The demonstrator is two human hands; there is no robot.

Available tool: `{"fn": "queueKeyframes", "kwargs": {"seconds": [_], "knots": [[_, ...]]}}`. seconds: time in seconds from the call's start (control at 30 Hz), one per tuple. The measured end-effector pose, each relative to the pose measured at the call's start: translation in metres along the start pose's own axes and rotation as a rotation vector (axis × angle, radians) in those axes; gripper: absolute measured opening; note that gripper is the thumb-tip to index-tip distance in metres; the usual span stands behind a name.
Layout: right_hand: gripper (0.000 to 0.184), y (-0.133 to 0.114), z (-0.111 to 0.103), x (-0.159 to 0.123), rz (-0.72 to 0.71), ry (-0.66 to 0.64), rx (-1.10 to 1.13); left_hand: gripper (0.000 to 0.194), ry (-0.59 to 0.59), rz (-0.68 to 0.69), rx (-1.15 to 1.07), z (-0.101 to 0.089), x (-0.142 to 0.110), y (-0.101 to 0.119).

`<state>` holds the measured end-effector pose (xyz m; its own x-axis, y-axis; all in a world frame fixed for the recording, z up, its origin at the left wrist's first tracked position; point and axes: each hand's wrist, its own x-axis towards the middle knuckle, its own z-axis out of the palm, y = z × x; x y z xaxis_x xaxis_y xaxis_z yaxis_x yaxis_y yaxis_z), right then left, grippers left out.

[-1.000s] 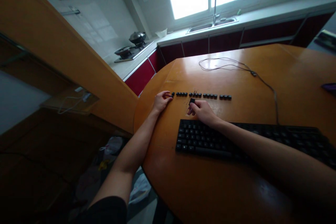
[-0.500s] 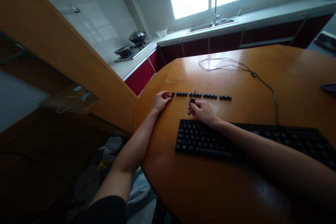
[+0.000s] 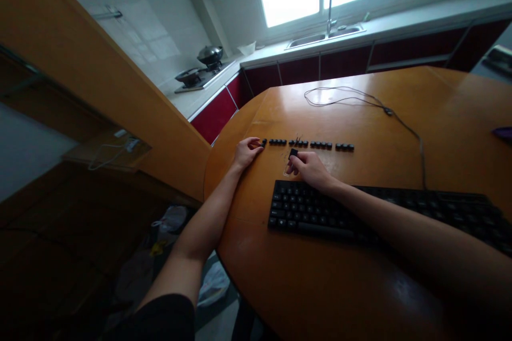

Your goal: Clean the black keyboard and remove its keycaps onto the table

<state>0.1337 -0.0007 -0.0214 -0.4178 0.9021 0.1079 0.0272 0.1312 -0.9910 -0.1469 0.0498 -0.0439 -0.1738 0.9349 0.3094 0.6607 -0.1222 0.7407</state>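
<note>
My left hand (image 3: 246, 153) rests on the table with its fingers curled, thumb and fingertips closed on a small black keycap (image 3: 263, 144) at the left end of a row of keycaps (image 3: 298, 143). Just below that row, my right hand (image 3: 310, 167) pinches a small black block-like piece (image 3: 293, 153); its exact kind is too small to make out. Under my right hand and forearm lies a black keyboard (image 3: 320, 228), part of its upper rows hidden by the arm.
A brown wooden table (image 3: 304, 282) carries everything. The keyboard's cable (image 3: 412, 133) loops across its far side. At the right edge lies a purple object (image 3: 503, 132). Beyond stand a counter with a sink (image 3: 307, 41) and a stove with pans (image 3: 210, 55).
The whole view has shifted very slightly. Both hands keep the same places over the table, and the keycaps have not visibly moved.
</note>
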Motion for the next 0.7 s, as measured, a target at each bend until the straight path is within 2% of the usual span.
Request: {"fn": "queueKeyframes", "kwargs": {"seconds": [0.7], "knots": [[0.027,0.0004,0.0000,-0.0001,-0.001,0.002,-0.005,0.038,-0.016,0.012,0.041,0.0000,-0.0026,0.0045]]}}
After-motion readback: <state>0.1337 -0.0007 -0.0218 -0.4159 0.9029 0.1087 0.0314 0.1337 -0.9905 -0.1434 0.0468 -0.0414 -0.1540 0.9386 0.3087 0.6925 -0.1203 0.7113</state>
